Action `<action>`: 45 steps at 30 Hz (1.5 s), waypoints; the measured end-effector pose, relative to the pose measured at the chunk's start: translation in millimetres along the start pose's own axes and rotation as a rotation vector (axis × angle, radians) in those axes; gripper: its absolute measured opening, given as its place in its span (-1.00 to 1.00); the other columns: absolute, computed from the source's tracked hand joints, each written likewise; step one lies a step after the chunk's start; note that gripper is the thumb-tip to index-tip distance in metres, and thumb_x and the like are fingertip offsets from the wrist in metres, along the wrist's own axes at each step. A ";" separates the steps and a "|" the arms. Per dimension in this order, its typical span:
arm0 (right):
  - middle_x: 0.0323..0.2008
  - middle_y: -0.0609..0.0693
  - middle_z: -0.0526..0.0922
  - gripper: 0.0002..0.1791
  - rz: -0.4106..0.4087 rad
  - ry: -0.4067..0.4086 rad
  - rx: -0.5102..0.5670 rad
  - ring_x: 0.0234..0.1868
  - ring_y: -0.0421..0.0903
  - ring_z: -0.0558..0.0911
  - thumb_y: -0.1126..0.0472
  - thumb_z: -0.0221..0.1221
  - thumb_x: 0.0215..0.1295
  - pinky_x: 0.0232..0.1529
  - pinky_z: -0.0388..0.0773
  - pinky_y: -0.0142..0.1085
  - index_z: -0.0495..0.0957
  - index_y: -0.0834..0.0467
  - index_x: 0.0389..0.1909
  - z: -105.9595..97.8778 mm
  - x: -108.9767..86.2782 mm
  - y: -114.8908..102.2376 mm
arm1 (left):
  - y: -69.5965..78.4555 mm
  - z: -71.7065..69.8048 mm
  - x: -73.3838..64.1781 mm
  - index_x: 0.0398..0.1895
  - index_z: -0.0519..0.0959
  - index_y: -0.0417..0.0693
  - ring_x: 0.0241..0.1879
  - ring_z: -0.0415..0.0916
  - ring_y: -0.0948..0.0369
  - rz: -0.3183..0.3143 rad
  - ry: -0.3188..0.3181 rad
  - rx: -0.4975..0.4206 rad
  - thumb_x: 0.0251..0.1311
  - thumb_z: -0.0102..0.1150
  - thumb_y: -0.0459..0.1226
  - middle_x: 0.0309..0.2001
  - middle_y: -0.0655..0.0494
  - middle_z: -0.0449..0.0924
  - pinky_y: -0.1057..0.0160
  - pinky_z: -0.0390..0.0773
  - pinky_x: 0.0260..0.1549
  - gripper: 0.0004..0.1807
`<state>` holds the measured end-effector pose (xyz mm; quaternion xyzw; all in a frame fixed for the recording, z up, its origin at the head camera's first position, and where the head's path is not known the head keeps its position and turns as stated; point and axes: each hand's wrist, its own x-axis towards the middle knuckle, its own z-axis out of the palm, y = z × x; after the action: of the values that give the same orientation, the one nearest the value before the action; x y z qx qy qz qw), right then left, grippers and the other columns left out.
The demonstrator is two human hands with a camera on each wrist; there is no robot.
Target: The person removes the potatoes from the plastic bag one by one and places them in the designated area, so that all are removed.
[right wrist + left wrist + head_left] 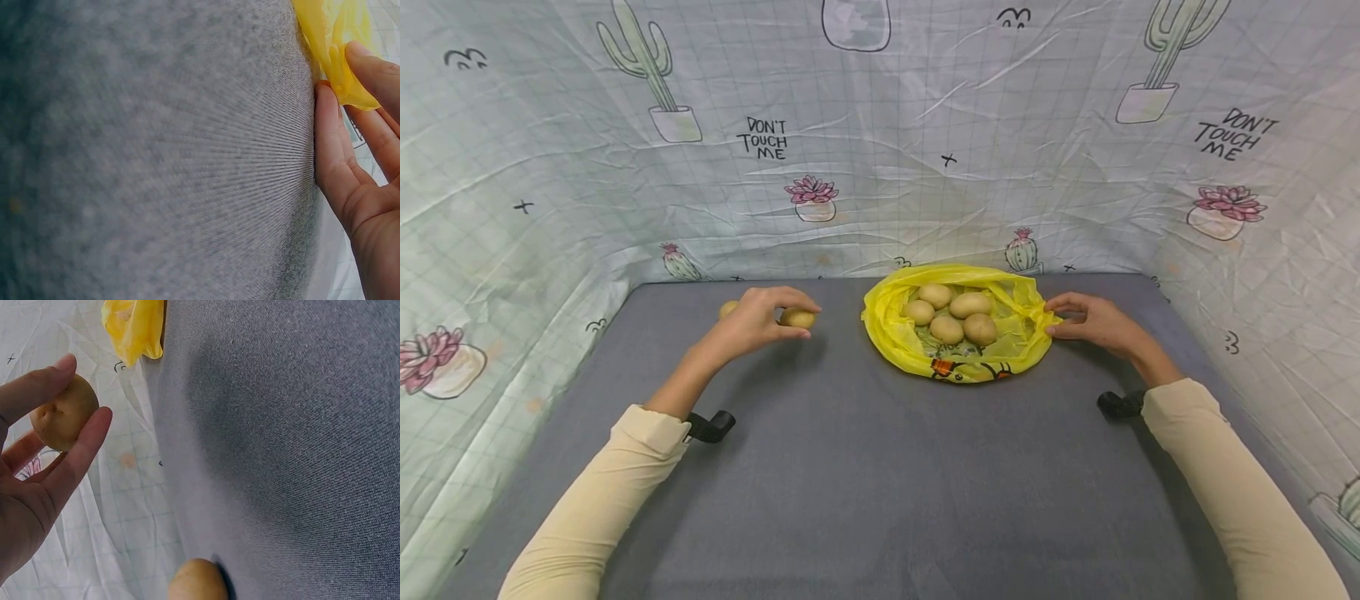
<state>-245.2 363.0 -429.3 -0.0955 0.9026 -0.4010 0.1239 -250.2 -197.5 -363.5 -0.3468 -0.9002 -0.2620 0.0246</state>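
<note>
Between thumb and fingers, my left hand (752,319) holds a potato (65,414) in the air, left of a yellow plastic bag (880,337). Another potato (199,581) lies on the table behind that hand, mostly hidden by it in the head view. The bag sits with its mouth spread wide, and several potatoes (947,329) rest inside. At the bag's right edge my right hand (1097,321) pinches the gathered plastic (340,81) between thumb and fingers.
A grey cloth-covered table (880,483) spans the area under both arms. Pale fabric printed with cacti (887,167) hangs along its back and sides. Black straps with small mounts (711,427) sit at both wrists.
</note>
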 end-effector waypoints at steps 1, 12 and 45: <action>0.40 0.33 0.36 -0.34 0.002 0.000 -0.003 0.32 0.41 0.44 -0.05 0.33 0.35 0.17 0.49 0.20 0.42 0.18 0.35 0.2 -0.1 0.2 | -0.6 0.3 -0.2 0.01 0.75 -0.03 0.08 0.61 0.00 0.000 0.005 0.001 0.02 0.57 -0.30 0.05 0.02 0.72 -0.10 0.54 0.05 -0.58; 0.40 0.33 0.36 -0.32 0.010 -0.002 0.005 0.32 0.40 0.44 -0.07 0.34 0.33 0.17 0.50 0.19 0.42 0.18 0.35 0.9 0.4 0.1 | -9.9 -4.3 -3.6 -0.04 0.76 0.04 0.06 0.58 0.04 -0.072 0.025 -0.006 0.13 0.51 -0.21 0.04 0.07 0.70 -0.11 0.53 0.01 -0.69; 0.44 0.33 0.30 -0.32 0.016 -0.006 0.023 0.37 0.42 0.37 -0.06 0.33 0.34 0.21 0.44 0.23 0.41 0.18 0.35 0.7 -1.5 -2.2 | -39.8 -9.9 -0.6 -0.04 0.75 -0.04 0.06 0.61 0.00 0.015 -0.123 -0.017 -0.05 0.59 -0.38 0.06 0.00 0.69 -0.04 0.62 -0.04 -0.58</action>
<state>-243.4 361.5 -427.9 -0.0881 0.8982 -0.4101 0.1312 -276.4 -227.4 -373.2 -0.3690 -0.8952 -0.2479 -0.0319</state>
